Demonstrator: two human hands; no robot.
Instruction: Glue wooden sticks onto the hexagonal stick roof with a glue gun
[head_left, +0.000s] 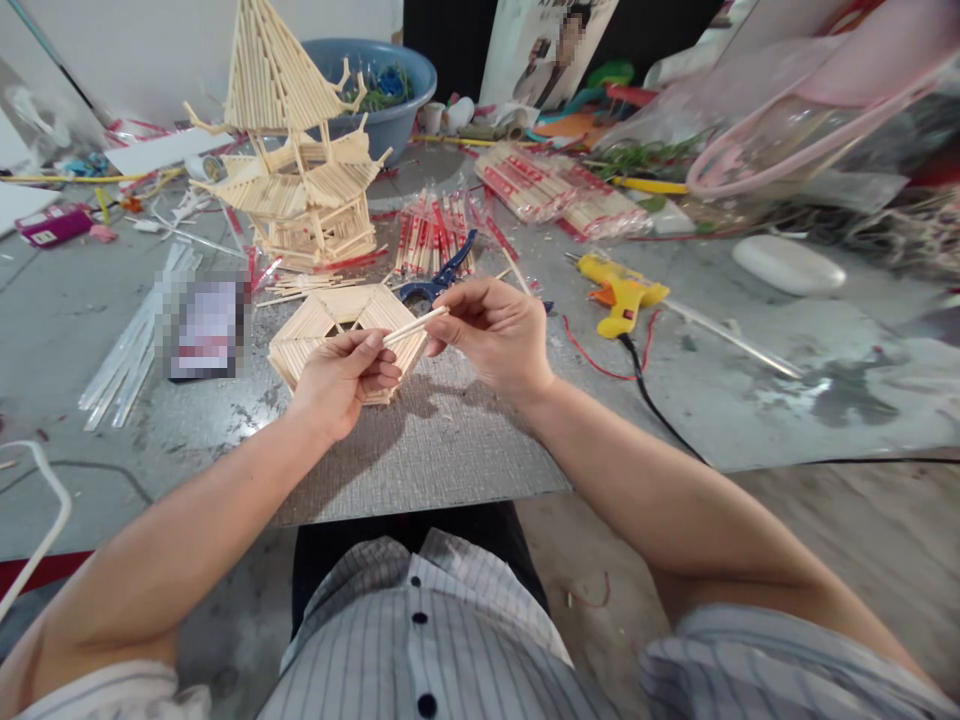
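Striped grey buttoned shirt (409,650) fills the frame's bottom; at centre, left hand (346,372) and right hand (491,335), each grip pinched closed, hold pale slender wooden sticks (415,327) over a hexagonal stick-built piece (296,340) on the grey table (465,450).
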